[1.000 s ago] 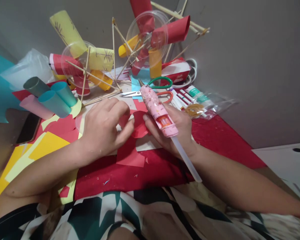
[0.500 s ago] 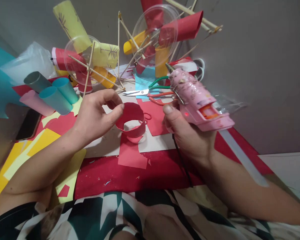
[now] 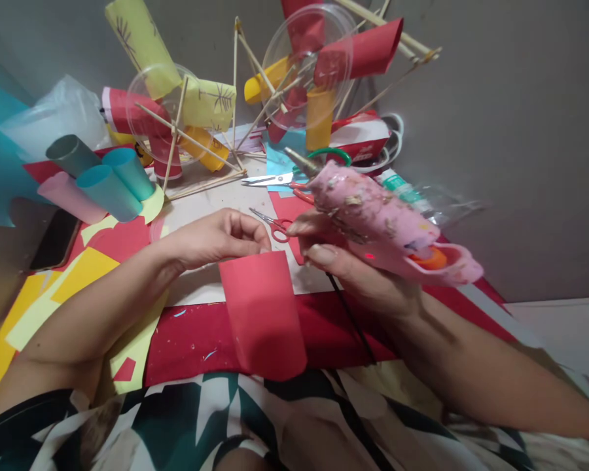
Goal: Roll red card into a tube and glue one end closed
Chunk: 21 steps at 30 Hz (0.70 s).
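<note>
My left hand [image 3: 220,234] pinches the top edge of a curled red paper sheet [image 3: 264,314], which hangs down toward my lap. My right hand [image 3: 353,268] is closed round a pink glue gun [image 3: 373,212] smeared with dried glue; its metal nozzle points up and left, close to the paper's top edge. A small red light glows on the gun's underside. The gun's black cord runs down past my wrist. A small pair of red-handled scissors [image 3: 273,224] lies just behind my fingers.
Two pinwheel models of sticks, clear lids and paper rolls [image 3: 177,118] [image 3: 314,65] stand at the back. Teal, grey and pink paper tubes [image 3: 103,183] lie at left beside a phone [image 3: 53,242]. Larger scissors [image 3: 294,178], markers and a plastic bag [image 3: 422,196] lie behind the gun. Red and yellow paper covers the table.
The red paper, held as a loop half a second ago, now hangs open as a sheet from my left hand. The glue gun has dropped lower and swung its nozzle toward the paper.
</note>
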### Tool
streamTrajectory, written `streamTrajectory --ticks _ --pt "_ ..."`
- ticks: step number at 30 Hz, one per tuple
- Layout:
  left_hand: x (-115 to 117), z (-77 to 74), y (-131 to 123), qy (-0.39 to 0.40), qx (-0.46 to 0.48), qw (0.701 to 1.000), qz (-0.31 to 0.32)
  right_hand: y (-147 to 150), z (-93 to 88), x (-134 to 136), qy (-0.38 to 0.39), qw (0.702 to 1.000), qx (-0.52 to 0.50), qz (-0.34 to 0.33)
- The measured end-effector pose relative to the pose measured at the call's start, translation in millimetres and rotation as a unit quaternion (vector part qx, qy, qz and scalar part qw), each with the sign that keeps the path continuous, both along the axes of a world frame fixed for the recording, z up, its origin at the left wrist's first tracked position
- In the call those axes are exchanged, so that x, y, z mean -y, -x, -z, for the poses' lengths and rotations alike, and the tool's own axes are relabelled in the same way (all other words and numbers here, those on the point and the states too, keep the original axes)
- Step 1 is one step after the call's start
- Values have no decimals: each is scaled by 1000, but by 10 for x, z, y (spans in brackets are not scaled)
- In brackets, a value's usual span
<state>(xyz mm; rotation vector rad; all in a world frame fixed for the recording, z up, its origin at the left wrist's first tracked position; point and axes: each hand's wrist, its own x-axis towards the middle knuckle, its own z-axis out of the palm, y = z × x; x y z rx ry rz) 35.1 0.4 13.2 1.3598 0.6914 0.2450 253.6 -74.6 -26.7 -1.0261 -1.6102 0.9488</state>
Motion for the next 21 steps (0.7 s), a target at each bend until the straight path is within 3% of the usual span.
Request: streamTrajectory --ticks 5,10,13,16,18,21 --pt "46 239 -54 115 42 992 12 96 -108 -19 55 996 -15 -69" --pt "44 284 -74 119 32 992 7 142 -99 -41 36 996 -12 -82" --pt "-23 236 -33 24 49 996 -75 134 -64 -44 50 996 -48 -50" --pt "-85 116 79 -115 74 979 -151 120 -24 -55 48 997 -57 -19" --pt "-79 12 165 -205 68 967 -133 112 6 -67 41 998 -44 0" --pt "4 -95 244 -280 -2 959 -48 106 50 -70 34 999 -11 13"
